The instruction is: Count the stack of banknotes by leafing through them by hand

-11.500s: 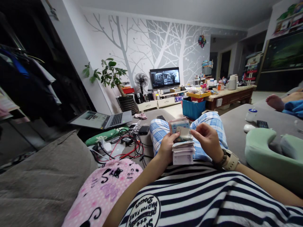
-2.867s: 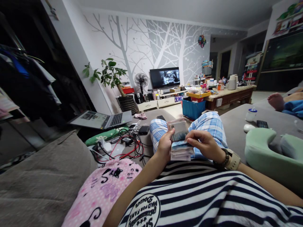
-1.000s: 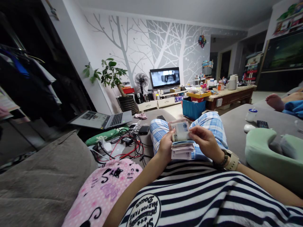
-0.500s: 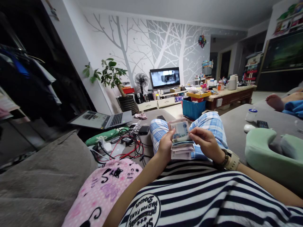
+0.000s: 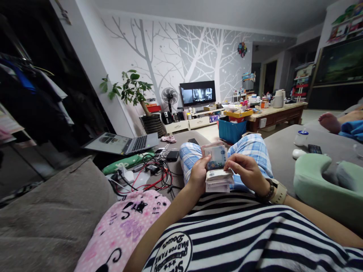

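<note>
A bundle of banknotes (image 5: pixel 217 158) is held over my lap, its upper part upright with a blue-grey note facing me. My left hand (image 5: pixel 200 172) is closed on the bundle's left side, its thumb lying across the front note. The lower notes fold toward me in a thick layered stack. At the bundle's right edge, my right hand (image 5: pixel 245 170) has its fingers bent and pinched by the notes; the exact contact at the fingertips is partly hidden. A bracelet and a pale watch (image 5: pixel 279 192) circle my right wrist.
Left of my legs lie tangled cables (image 5: pixel 159 173), a power bank (image 5: pixel 172 156) and an open laptop (image 5: pixel 121 143). On the right are a green neck pillow (image 5: pixel 312 173), a remote (image 5: pixel 314 149) and a lidded jar (image 5: pixel 301 138). Another person's foot (image 5: pixel 329 121) rests beyond.
A note that stood partly turned at the front now lies folded down on the lower stack, and another blue-grey note shows. My right fingers have shifted slightly down and left.
</note>
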Tool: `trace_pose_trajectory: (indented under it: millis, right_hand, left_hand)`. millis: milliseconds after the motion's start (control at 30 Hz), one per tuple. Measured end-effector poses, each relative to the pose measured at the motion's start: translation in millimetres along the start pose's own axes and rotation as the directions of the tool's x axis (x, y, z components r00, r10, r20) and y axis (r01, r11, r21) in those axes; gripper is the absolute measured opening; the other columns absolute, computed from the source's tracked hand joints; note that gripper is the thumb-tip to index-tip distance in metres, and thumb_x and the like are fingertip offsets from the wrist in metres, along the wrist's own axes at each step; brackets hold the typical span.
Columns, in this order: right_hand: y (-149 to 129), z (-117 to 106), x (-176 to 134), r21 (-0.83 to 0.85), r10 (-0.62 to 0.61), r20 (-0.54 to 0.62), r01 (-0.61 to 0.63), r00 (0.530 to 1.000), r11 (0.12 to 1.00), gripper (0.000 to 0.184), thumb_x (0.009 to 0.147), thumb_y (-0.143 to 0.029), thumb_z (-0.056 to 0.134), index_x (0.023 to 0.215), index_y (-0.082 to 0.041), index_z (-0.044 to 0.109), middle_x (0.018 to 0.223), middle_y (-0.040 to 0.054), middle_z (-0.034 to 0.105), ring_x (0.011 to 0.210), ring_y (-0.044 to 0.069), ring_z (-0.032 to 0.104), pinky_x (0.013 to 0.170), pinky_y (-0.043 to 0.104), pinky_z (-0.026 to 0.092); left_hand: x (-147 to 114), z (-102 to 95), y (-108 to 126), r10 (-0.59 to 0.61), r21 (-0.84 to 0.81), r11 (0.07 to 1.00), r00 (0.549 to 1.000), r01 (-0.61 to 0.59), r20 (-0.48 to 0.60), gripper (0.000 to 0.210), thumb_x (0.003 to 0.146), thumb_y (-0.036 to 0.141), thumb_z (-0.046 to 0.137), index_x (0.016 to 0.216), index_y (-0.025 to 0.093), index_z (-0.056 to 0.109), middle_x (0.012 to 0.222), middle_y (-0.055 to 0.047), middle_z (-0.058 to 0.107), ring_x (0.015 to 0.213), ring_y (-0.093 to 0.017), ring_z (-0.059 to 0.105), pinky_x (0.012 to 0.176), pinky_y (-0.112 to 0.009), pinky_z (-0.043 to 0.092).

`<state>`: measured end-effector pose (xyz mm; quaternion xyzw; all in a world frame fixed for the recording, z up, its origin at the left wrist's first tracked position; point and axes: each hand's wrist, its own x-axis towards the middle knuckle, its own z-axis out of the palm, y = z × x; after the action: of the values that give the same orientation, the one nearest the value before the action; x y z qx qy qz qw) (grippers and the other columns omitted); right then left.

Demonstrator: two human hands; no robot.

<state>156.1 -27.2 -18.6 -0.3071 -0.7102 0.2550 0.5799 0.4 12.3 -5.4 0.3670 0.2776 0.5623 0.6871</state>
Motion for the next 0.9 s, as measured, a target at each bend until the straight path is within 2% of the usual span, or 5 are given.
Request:
trace_pose_trajectory:
  millis: [133,367,500,633,900]
  right_hand:
    - [5.6,1.6,0.9,0.019,0.024,-0.08,-0.022,0.997,1.0,0.026,0.081,-0.042,0.069,0.072,-0.019,0.06,0.06,-0.0009,0.054,0.056,0.013,0.045,0.052,0.027,0.035]
    - [8.5,2.9,8.9,0.144,0.138,-0.25,-0.104,0.958,0.984,0.032,0.076,-0.042,0.073,0.069,-0.019,0.052,0.06,-0.0042,0.049,0.053,0.01,0.04,0.05,0.025,0.032]
    - [10.2,1.7,10.6,0.141,0.205,-0.199,-0.179,0.958,0.974,0.03,0.081,-0.044,0.066,0.07,-0.018,0.055,0.059,-0.0035,0.051,0.053,0.01,0.041,0.051,0.025,0.032]
    - [10.5,1.5,9.6,0.086,0.168,-0.165,-0.156,0.972,0.984,0.033,0.084,-0.042,0.063,0.063,-0.018,0.053,0.057,-0.0038,0.047,0.054,0.01,0.04,0.053,0.026,0.032]
    - [3.4,1.9,5.6,-0.012,0.059,-0.191,-0.063,0.98,0.998,0.031,0.088,-0.037,0.057,0.065,-0.018,0.053,0.058,-0.004,0.043,0.056,0.011,0.037,0.055,0.027,0.03]
  left_hand:
    - [-0.7,-1.1,0.3,-0.001,0.017,1.0,0.999,0.0,0.04,0.013,0.073,0.021,0.065,0.083,0.015,0.071,0.083,-0.008,0.075,0.101,-0.03,0.068,0.087,-0.04,0.055]
    - [-5.1,-3.2,0.4,0.004,0.039,0.999,0.994,-0.008,0.108,0.025,0.065,0.023,0.073,0.087,0.012,0.07,0.083,-0.009,0.075,0.097,-0.031,0.069,0.088,-0.04,0.053]
    - [-4.7,-6.1,-2.1,0.013,0.063,0.998,0.992,-0.021,0.124,0.032,0.062,0.024,0.077,0.09,0.011,0.069,0.076,-0.008,0.074,0.091,-0.029,0.07,0.085,-0.04,0.054]
    - [-3.4,-6.4,-3.1,0.018,0.074,0.997,0.99,-0.029,0.14,0.031,0.06,0.024,0.078,0.087,0.012,0.069,0.072,-0.007,0.073,0.091,-0.03,0.07,0.084,-0.04,0.054]
    - [-7.6,1.5,1.8,0.032,0.068,0.997,0.998,-0.035,0.046,0.021,0.068,0.03,0.07,0.08,0.013,0.07,0.082,-0.008,0.074,0.099,-0.031,0.067,0.085,-0.04,0.054]
